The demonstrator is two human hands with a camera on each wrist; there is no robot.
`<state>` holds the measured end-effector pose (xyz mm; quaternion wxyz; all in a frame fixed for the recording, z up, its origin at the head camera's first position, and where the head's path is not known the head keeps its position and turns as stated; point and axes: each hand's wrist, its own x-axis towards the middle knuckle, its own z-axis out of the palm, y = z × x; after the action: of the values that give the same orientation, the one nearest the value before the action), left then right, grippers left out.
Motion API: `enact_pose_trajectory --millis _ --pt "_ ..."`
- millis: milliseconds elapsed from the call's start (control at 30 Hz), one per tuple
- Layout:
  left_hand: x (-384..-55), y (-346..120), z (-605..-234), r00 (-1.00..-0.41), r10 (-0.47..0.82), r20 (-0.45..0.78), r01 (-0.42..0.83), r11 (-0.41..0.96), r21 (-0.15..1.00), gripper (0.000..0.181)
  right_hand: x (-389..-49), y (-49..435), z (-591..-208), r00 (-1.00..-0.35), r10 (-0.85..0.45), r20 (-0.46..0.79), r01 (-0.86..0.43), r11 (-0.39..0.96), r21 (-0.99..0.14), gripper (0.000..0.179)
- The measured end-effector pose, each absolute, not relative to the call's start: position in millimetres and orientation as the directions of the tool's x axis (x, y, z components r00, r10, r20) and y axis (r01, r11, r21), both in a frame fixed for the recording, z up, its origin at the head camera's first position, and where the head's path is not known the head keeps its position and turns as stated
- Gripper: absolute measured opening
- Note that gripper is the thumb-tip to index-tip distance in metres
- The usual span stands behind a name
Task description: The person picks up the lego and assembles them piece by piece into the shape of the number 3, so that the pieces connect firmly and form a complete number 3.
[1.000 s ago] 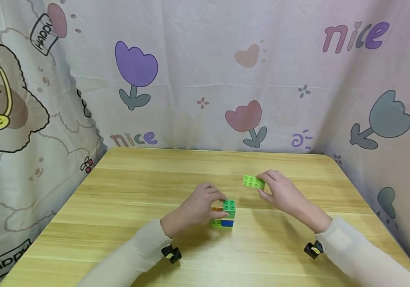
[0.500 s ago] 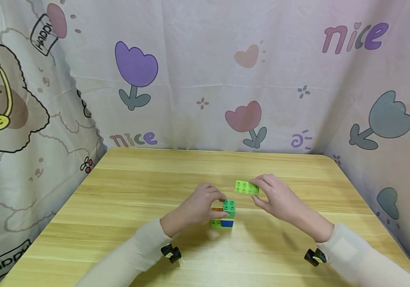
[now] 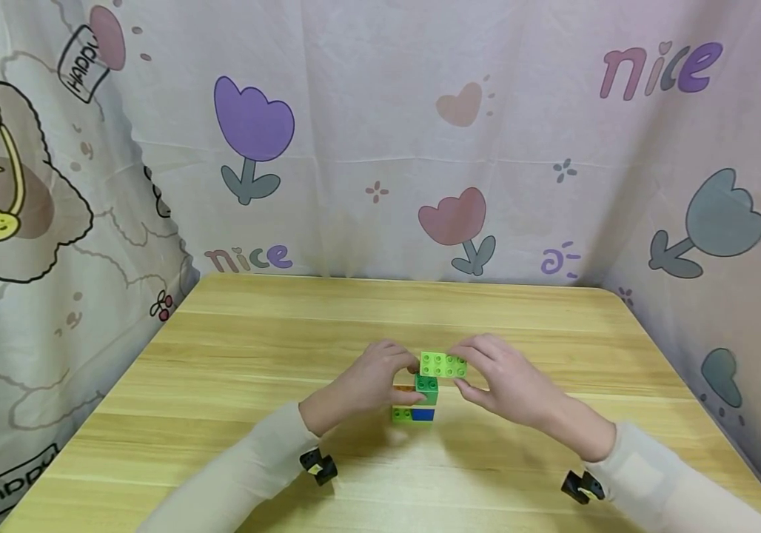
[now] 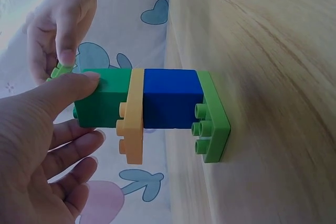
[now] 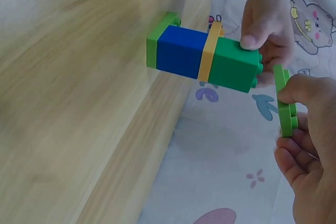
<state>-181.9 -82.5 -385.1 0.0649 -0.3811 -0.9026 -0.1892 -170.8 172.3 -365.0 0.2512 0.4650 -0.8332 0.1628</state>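
A stack of toy building bricks stands upright on the table. From the bottom it has a lime green plate [image 4: 215,129], a blue brick [image 4: 172,98], an orange plate [image 4: 135,145] and a dark green brick [image 3: 426,390] on top. My left hand [image 3: 362,383] grips that top brick, the thumb on its near side. Between thumb and fingers, my right hand [image 3: 510,381] pinches the right end of another lime green plate [image 3: 443,364], studs up. This plate is over the stack; in the right wrist view a small gap separates it from the dark green brick's studs.
The wooden table [image 3: 254,333] extends around the stack on all sides. Behind and beside it hangs a printed cloth [image 3: 354,148] with flowers and lettering. A small black wrist camera [image 3: 318,466] is strapped below each sleeve cuff.
My right hand has brought the lime green plate left and nearer, from behind and right of the stack to over its top brick. The left hand has kept its hold on the stack.
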Motion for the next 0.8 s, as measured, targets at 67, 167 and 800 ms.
enact_pose_trajectory --millis 67,167,800 --pt "-183.0 -82.5 -384.9 -0.698 0.668 0.258 0.715 0.633 0.297 0.032 -170.3 170.6 -365.5 -0.421 -0.707 0.568 -0.87 0.492 -0.033 0.044" --pt "-184.6 -82.5 -384.8 -0.695 0.672 0.254 0.717 0.63 0.297 0.031 -170.0 167.8 -365.8 -0.404 -0.722 0.561 -0.881 0.472 -0.027 0.043" --pt "-187.2 -83.2 -384.5 -0.702 0.675 0.227 0.708 0.627 0.323 0.044 -172.5 156.7 -364.6 -0.431 -0.77 0.47 -0.888 0.455 -0.07 0.041"
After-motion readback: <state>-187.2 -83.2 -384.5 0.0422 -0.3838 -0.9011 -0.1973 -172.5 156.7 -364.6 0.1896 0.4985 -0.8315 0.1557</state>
